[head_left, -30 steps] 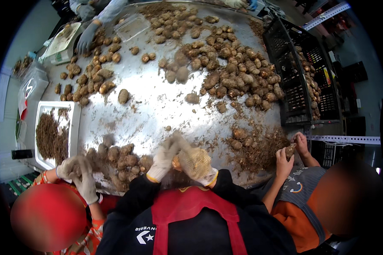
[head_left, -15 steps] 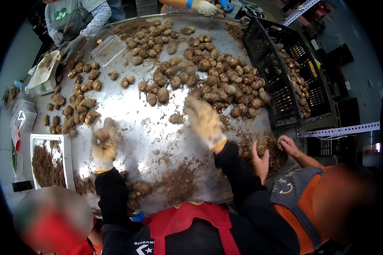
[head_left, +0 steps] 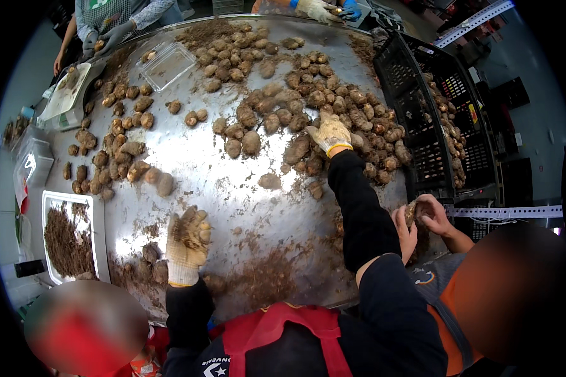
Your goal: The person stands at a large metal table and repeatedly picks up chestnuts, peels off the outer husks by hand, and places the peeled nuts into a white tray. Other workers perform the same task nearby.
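Note:
On the metal table [head_left: 195,154] lies a large heap of brown, soil-covered taro corms [head_left: 352,113]. My right hand [head_left: 332,133], in a cream knitted glove, reaches onto the near side of this heap. Its fingertips are lost among the corms, so its grip is unclear. Nearer to me, my left hand [head_left: 188,242], gloved the same, hovers palm up over the table with nothing in it, its fingers loosely bent. Just beyond it lie two taro corms [head_left: 165,184] at the edge of a looser group of taro [head_left: 116,151] on the left.
Black crates [head_left: 421,119] with more taro stand at the right. A white tray of soil [head_left: 100,242] is at the left, a clear plastic box [head_left: 168,66] farther back. A co-worker's bare hands [head_left: 415,220] hold a corm close by my right arm; other gloved workers stand across the table.
My left hand has let go of a taro corm beside the left group and drawn back toward me. My right hand has moved farther out and right, onto the heap.

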A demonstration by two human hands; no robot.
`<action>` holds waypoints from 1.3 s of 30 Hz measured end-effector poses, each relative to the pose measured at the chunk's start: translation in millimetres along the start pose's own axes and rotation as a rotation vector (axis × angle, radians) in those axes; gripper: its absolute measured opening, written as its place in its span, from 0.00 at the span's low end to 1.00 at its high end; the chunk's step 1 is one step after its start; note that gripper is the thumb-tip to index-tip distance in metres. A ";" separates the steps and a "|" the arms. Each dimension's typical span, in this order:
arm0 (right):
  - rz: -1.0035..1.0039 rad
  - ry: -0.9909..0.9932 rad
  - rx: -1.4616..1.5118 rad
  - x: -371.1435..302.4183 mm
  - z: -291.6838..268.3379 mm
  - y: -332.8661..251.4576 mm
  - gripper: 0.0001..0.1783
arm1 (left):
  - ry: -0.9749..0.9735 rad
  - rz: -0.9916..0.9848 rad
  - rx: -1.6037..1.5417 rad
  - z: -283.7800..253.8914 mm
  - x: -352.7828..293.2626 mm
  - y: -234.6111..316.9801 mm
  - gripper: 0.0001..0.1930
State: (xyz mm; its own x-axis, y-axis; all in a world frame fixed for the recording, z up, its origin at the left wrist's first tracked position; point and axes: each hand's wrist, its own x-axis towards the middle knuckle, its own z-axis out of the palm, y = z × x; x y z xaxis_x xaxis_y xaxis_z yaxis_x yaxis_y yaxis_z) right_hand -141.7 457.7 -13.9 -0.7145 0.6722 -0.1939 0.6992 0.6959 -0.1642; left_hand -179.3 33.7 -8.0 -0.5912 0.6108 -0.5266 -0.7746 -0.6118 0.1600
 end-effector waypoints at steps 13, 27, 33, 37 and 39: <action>-0.193 0.027 -0.066 -185.3 47.3 -40.0 0.23 | -0.007 -0.139 0.079 -0.5 -40.1 -41.1 0.21; -0.190 0.170 0.268 -91.3 -14.5 -30.5 0.20 | 0.078 -0.137 0.027 -19.2 -86.5 -45.8 0.19; -0.435 0.267 0.198 22.7 90.0 -48.6 0.26 | 0.114 -0.108 0.055 -19.9 -98.4 -41.4 0.20; -0.358 0.416 0.120 37.9 123.9 -64.7 0.29 | 0.135 -0.064 0.064 -21.0 -99.3 -38.9 0.21; -0.235 0.394 0.156 14.6 100.4 -94.4 0.27 | 0.168 -0.032 0.044 -21.0 -103.2 -37.4 0.21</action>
State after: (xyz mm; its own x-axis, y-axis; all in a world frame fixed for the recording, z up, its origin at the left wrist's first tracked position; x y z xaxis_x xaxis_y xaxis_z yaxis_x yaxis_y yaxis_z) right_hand -215.6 376.4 -98.3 -0.7873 0.5673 0.2415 0.4919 0.8141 -0.3087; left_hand -84.6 -17.0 22.9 -0.5231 0.5346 -0.6637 -0.8038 -0.5684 0.1756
